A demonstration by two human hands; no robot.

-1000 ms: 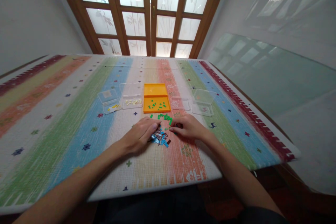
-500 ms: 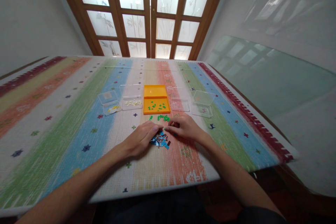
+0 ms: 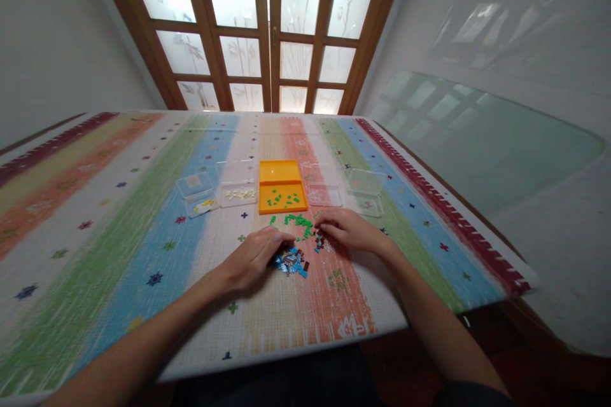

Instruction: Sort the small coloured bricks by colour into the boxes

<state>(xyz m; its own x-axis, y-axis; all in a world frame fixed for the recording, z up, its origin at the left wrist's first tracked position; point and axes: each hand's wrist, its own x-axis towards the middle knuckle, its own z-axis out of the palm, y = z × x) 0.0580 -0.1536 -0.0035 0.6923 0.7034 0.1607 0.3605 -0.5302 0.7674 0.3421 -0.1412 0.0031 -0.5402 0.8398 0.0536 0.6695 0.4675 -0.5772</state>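
A small pile of blue and brown toy bricks (image 3: 291, 262) lies on the striped cloth in front of me. My left hand (image 3: 255, 257) rests at the pile's left edge, fingers stretched forward and nothing seen in them. A strip of loose green bricks (image 3: 301, 222) lies just beyond the pile. My right hand (image 3: 351, 229) is at the right end of the green ones, its fingers bent together at the tips. Whatever those fingertips hold is too small to make out. A few brown and blue bricks (image 3: 319, 242) sit under them, apart from the main pile.
Beyond the bricks stands an open orange case (image 3: 283, 210) with green bricks inside. Clear boxes flank it: one with cream pieces (image 3: 241, 194), one with yellow pieces (image 3: 205, 205), and two transparent ones (image 3: 325, 196) on the right. The patterned tablecloth (image 3: 181, 267) covers the table.
My right hand has moved right, away from my left fingertips. Green bricks and a small brown-blue group now show between the hands. My left hand has barely moved.
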